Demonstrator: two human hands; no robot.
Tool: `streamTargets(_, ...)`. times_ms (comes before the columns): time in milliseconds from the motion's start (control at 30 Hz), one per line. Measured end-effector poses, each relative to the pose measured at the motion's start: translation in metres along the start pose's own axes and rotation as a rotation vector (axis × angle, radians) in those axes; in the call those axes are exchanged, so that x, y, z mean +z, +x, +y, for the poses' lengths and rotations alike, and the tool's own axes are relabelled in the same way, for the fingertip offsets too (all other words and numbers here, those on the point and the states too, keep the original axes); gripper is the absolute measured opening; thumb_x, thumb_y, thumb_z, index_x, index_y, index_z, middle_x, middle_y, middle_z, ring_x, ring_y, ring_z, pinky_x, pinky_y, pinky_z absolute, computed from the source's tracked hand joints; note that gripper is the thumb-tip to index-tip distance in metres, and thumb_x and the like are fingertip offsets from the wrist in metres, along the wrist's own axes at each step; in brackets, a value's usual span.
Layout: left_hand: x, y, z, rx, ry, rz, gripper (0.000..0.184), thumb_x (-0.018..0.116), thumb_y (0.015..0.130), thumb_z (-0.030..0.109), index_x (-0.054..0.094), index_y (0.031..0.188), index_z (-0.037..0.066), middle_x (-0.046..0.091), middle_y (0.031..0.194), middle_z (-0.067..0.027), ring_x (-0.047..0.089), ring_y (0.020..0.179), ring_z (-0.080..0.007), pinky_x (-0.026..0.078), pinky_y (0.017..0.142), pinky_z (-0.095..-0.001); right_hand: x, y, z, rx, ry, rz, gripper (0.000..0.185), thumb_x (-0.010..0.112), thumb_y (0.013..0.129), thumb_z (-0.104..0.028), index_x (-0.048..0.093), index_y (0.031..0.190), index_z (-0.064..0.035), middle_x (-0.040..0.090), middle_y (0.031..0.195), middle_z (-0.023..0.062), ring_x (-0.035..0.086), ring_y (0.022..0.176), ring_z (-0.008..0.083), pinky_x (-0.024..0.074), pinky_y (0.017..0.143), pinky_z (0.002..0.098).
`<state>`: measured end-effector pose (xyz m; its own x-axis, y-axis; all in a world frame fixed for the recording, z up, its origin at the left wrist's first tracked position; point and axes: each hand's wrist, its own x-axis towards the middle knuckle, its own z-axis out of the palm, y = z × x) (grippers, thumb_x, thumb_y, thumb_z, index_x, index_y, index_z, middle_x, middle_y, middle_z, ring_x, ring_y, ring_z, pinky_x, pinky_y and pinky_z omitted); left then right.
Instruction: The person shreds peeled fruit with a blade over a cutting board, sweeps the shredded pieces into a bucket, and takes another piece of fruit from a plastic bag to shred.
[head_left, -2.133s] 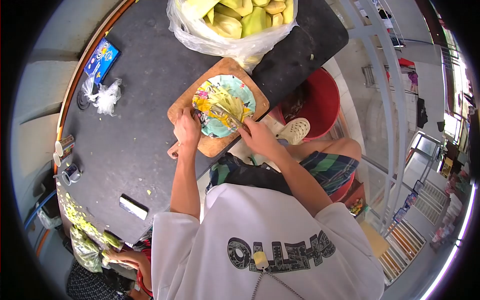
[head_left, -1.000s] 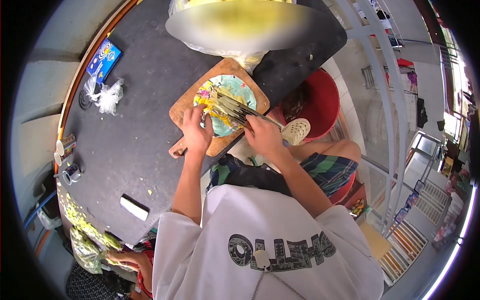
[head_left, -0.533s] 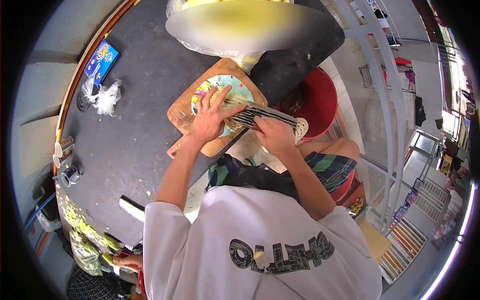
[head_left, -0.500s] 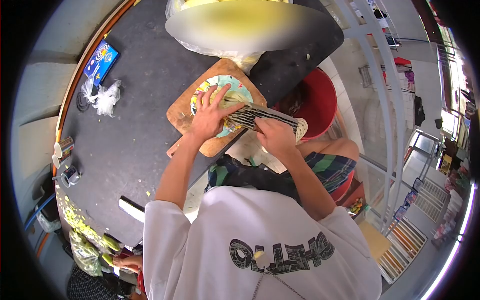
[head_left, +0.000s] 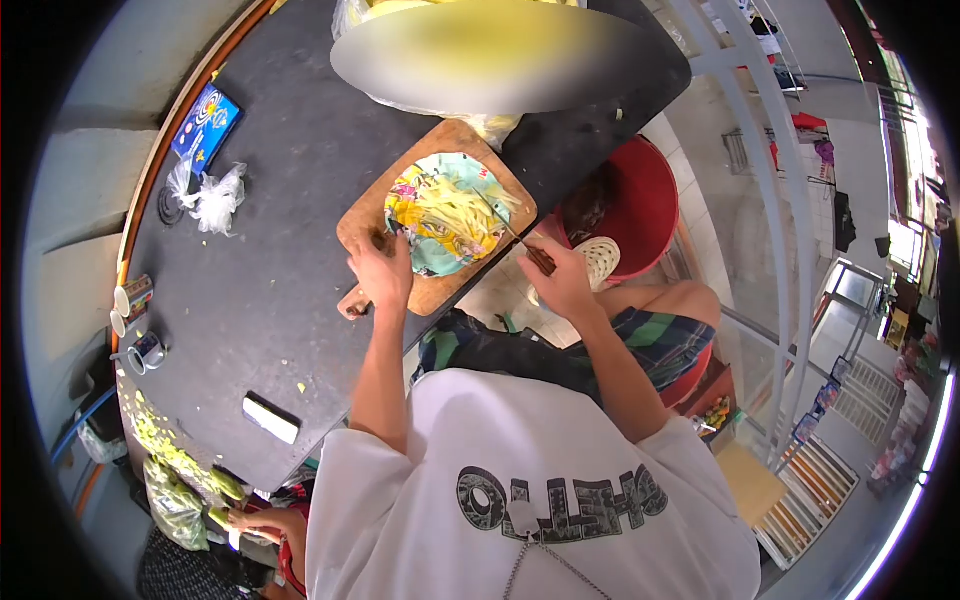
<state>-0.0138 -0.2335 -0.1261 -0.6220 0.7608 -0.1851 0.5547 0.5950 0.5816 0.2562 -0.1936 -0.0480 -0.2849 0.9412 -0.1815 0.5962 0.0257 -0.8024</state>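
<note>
My right hand grips the brown handle of a knife, whose blade appears nearly edge-on over the right side of a patterned plate. Pale yellow-green strips lie heaped on this plate. Under it is a wooden cutting board with a short handle at the lower left. At the board's left side, my left hand has thumb and fingers apart, the thumb close to the plate's rim. A dark brown patch shows between them; I cannot make out what it is.
A plastic bag sits behind the board, mostly covered by a blur. A red bucket and a white holed clog are at right. Left are a blue box, cups and a phone. Another person's hand holds something green.
My left hand has left the strips on the plate and moved down-left to the board's side. The knife has turned from showing its broad striped face to nearly edge-on.
</note>
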Motion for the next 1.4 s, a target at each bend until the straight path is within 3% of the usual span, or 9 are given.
streamTargets(67, 0.004, -0.007, -0.002, -0.095, -0.026, -0.03, 0.048, 0.073, 0.081, 0.024, 0.064, 0.12, -0.001, 0.064, 0.115, -0.0239, 0.058, 0.11, -0.0403, 0.047, 0.091, -0.0476, 0.015, 0.003, 0.009, 0.081, 0.232, -0.021, 0.028, 0.073, 0.09, -0.017, 0.065, 0.108, 0.003, 0.069, 0.079, 0.0113, 0.064, 0.067, 0.0153, 0.0503, 0.064, 0.0292)
streamTargets(133, 0.004, -0.009, 0.006, -0.048, -0.047, -0.054, 0.028, 0.074, 0.081, 0.023, 0.069, 0.088, -0.004, 0.07, 0.075, -0.0179, 0.069, 0.069, -0.0319, 0.054, 0.069, -0.0402, 0.015, 0.009, -0.006, 0.089, 0.18, -0.062, 0.028, 0.073, 0.09, -0.015, 0.065, 0.108, 0.0043, 0.068, 0.08, 0.0089, 0.062, 0.069, 0.0118, 0.0496, 0.063, 0.0278)
streamTargets(167, 0.005, -0.011, 0.011, -0.102, -0.12, -0.046, 0.027, 0.074, 0.081, 0.022, 0.068, 0.077, -0.003, 0.068, 0.067, -0.0139, 0.067, 0.063, -0.0243, 0.052, 0.066, -0.0385, 0.015, 0.011, -0.012, 0.101, 0.127, -0.1, 0.027, 0.073, 0.091, -0.013, 0.065, 0.109, 0.0056, 0.067, 0.08, 0.0066, 0.059, 0.071, 0.0083, 0.0489, 0.063, 0.0264)
streamTargets(367, -0.006, -0.011, 0.034, -0.272, -0.622, -0.157, 0.021, 0.068, 0.087, 0.017, 0.067, 0.084, -0.004, 0.064, 0.073, -0.0055, 0.053, 0.062, -0.0118, 0.046, 0.059, -0.0295, 0.028, 0.014, 0.002, 0.172, 0.262, 0.021, 0.026, 0.071, 0.092, -0.013, 0.064, 0.109, 0.0056, 0.067, 0.081, 0.0039, 0.057, 0.07, 0.0055, 0.0468, 0.061, 0.0246)
streamTargets(500, -0.026, -0.015, 0.075, -0.346, -0.868, -0.249, 0.019, 0.065, 0.09, 0.013, 0.065, 0.086, -0.006, 0.064, 0.078, -0.0057, 0.055, 0.071, -0.0099, 0.043, 0.06, -0.0285, 0.025, 0.021, 0.019, 0.111, 0.136, 0.15, 0.024, 0.071, 0.093, -0.013, 0.065, 0.108, 0.0054, 0.066, 0.079, 0.0034, 0.056, 0.068, 0.0053, 0.0462, 0.06, 0.0242)
streamTargets(600, -0.027, -0.014, 0.096, -0.306, -0.962, -0.302, 0.017, 0.064, 0.09, 0.012, 0.065, 0.085, -0.005, 0.063, 0.076, -0.005, 0.056, 0.071, -0.0097, 0.045, 0.06, -0.0278, 0.021, 0.03, 0.025, 0.11, 0.139, 0.242, 0.027, 0.072, 0.09, -0.015, 0.064, 0.106, 0.0059, 0.068, 0.079, 0.0155, 0.064, 0.067, 0.0173, 0.0497, 0.063, 0.0315)
streamTargets(1000, -0.047, -0.004, 0.144, -0.212, -1.061, -0.355, 0.015, 0.062, 0.091, 0.012, 0.061, 0.086, -0.002, 0.062, 0.078, -0.0053, 0.057, 0.066, -0.0107, 0.052, 0.058, -0.0276, 0.025, 0.057, 0.033, 0.152, 0.141, 0.214, 0.026, 0.071, 0.089, -0.014, 0.064, 0.103, 0.0068, 0.071, 0.08, 0.0178, 0.067, 0.066, 0.0204, 0.0513, 0.064, 0.0332)
streamTargets(1067, -0.056, -0.008, 0.144, -0.272, -1.14, -0.374, 0.013, 0.062, 0.092, 0.011, 0.061, 0.087, -0.001, 0.062, 0.08, -0.0048, 0.058, 0.068, -0.0109, 0.053, 0.059, -0.0281, 0.026, 0.058, 0.041, 0.191, 0.155, 0.201, 0.021, 0.068, 0.093, -0.01, 0.065, 0.107, 0.005, 0.067, 0.076, 0.0052, 0.058, 0.059, 0.0073, 0.0449, 0.051, 0.0251)
streamTargets(1400, -0.084, 0.004, 0.102, -0.276, -1.098, -0.37, 0.008, 0.061, 0.091, 0.008, 0.06, 0.085, 0.002, 0.062, 0.081, -0.0029, 0.056, 0.069, -0.0091, 0.049, 0.059, -0.0267, 0.017, 0.061, 0.024, 0.343, 0.374, 0.174, 0.021, 0.067, 0.093, -0.015, 0.064, 0.101, 0.005, 0.065, 0.07, 0.0054, 0.057, 0.057, 0.0084, 0.046, 0.054, 0.0289)
